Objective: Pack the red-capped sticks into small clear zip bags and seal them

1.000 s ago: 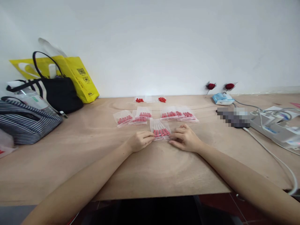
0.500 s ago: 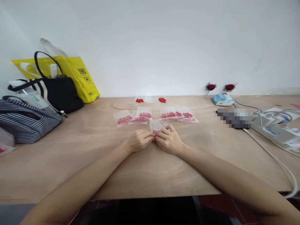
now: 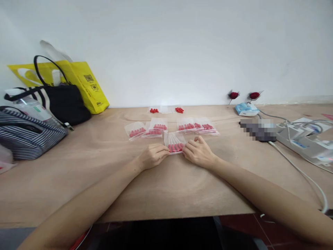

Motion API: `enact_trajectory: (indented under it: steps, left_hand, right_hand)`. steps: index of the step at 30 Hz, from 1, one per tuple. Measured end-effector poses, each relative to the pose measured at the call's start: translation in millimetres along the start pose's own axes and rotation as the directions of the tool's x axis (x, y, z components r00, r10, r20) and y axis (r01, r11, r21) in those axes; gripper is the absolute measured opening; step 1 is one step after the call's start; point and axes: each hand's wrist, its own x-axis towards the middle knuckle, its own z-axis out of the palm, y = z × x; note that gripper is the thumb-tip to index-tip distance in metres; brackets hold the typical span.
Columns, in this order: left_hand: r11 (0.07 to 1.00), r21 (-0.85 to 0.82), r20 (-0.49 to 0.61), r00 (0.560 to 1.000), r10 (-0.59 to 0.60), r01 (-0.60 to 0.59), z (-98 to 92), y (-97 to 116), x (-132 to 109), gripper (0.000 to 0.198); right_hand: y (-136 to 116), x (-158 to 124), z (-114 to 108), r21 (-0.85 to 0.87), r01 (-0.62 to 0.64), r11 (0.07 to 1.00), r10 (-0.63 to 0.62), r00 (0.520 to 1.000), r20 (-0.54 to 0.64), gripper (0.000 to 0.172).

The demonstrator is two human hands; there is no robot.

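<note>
A small clear bag (image 3: 176, 147) with several red capsules in a row lies between my hands. My left hand (image 3: 154, 156) pinches its lower left corner, and my right hand (image 3: 198, 151) pinches the lower right corner. Beyond them are filled bags of red capsules, a left group (image 3: 158, 127) and a right group (image 3: 191, 127), partly overlapping. Farther back, near the wall, a loose-looking cluster of red capsules (image 3: 154, 110) and another cluster (image 3: 179, 110) rest on or in clear plastic.
On the left stand a yellow bag (image 3: 91, 86), a black bag (image 3: 67, 104) and a striped pouch (image 3: 33, 135). To the right are a blue packet (image 3: 247, 109), a blurred dark object (image 3: 260, 131), a power strip (image 3: 307, 142), cables and two red roses.
My right hand has slid right along the bag's lower edge, uncovering the row of capsules. My left hand is nearly where it was, still at the left corner. The view has shifted slightly.
</note>
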Motion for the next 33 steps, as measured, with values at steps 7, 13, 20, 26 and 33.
enact_trajectory:
  steps: [7, 13, 20, 26, 33]
  left_hand:
    - [0.999, -0.032, 0.015, 0.999, -0.040, 0.040, 1.1, 0, -2, 0.012]
    - [0.995, -0.078, 0.029, 0.998, -0.064, 0.066, 0.1, 0, -1, 0.013]
    - [0.985, -0.133, 0.074, 0.992, -0.104, 0.113, -0.7, -1, -1, 0.015]
    - [0.979, -0.153, 0.091, 0.989, -0.119, 0.132, -1.1, -1, -1, 0.014]
    - [0.969, -0.208, 0.073, 0.990, -0.119, 0.132, -2.9, -1, -2, 0.015]
  right_hand:
    - [13, -14, -5, 0.012, -0.005, 1.000, 0.004, 0.993, 0.119, 0.026]
    - [12, -15, -8, 0.027, -0.038, 0.999, 0.034, 0.988, 0.154, 0.026]
    - [10, -15, -10, 0.013, -0.097, 0.995, 0.092, 0.973, 0.212, 0.023]
    - [9, -17, -10, 0.162, -0.174, 0.971, 0.147, 0.975, 0.166, 0.022]
    - [4, -20, -7, 0.326, -0.302, 0.896, 0.239, 0.946, 0.220, 0.021]
